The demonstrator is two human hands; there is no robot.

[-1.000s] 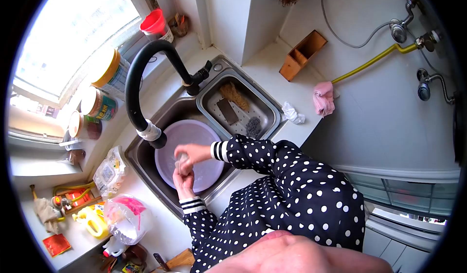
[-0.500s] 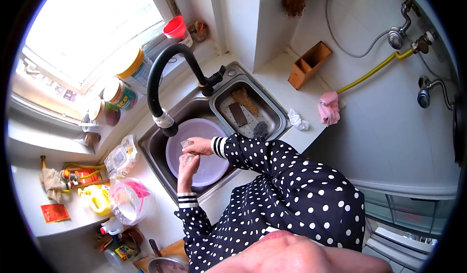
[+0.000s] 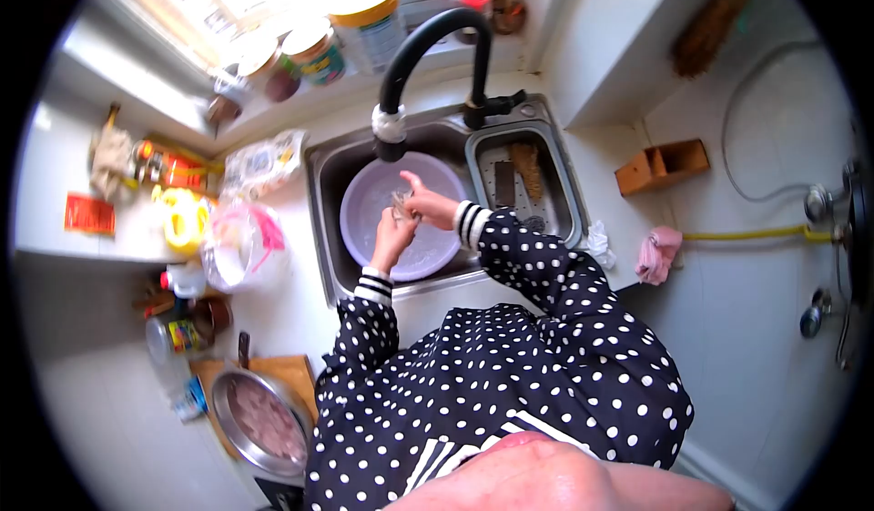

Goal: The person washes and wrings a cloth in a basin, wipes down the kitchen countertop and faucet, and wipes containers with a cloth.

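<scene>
Both of my hands are over a pale purple basin [image 3: 360,203] in the larger bowl of the steel sink. My left hand [image 3: 393,236] is closed, holding a small translucent greyish piece [image 3: 399,203] by its top end. From the right, my right hand [image 3: 430,207] meets it and grips the same piece, one finger stretched away from the others. What the piece is cannot be made out. Wet spots or water show on the basin's floor. The black faucet [image 3: 391,74] arches above the basin.
Beside the basin, a drainer tray [image 3: 574,197] holds a brown block and a loofah-like scrubber. On the left counter are plastic bags [image 3: 238,242]. Lower left, a metal pan [image 3: 232,438] with pinkish pieces sits on a wooden board. Jars [image 3: 314,51] line the sill.
The view has swung, so the sink appears farther right and the pan is in fuller view. My hands stay together over the basin; the right hand's finger now stretches outward.
</scene>
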